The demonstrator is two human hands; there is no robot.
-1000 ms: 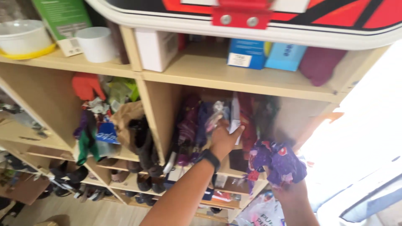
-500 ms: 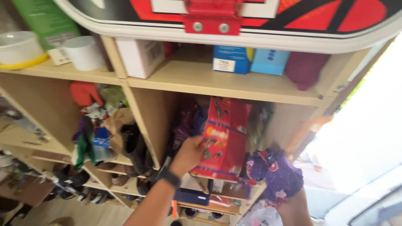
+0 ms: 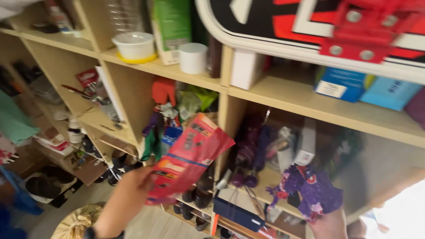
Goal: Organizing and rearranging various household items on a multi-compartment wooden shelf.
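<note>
Left hand [image 3: 133,188] gripping red packet [image 3: 188,157] in front of wooden shelf [image 3: 283,95], right hand [image 3: 330,223] holding purple patterned cloth [image 3: 314,192], fingers closed on each.

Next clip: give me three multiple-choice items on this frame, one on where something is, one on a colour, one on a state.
1. Where is the white bowl?
A. on the top shelf
B. on the floor
C. in the left hand

2. What colour is the flat packet in the left hand?
A. green
B. red
C. white

3. How does the right hand stand?
A. empty and open
B. flat on a shelf
C. gripping purple cloth

Answers: 1 A, the bowl sits on the shelf beside a white cup. 2 B, the packet is mostly red. 3 C, the patterned cloth bunches out above the hand.
</note>
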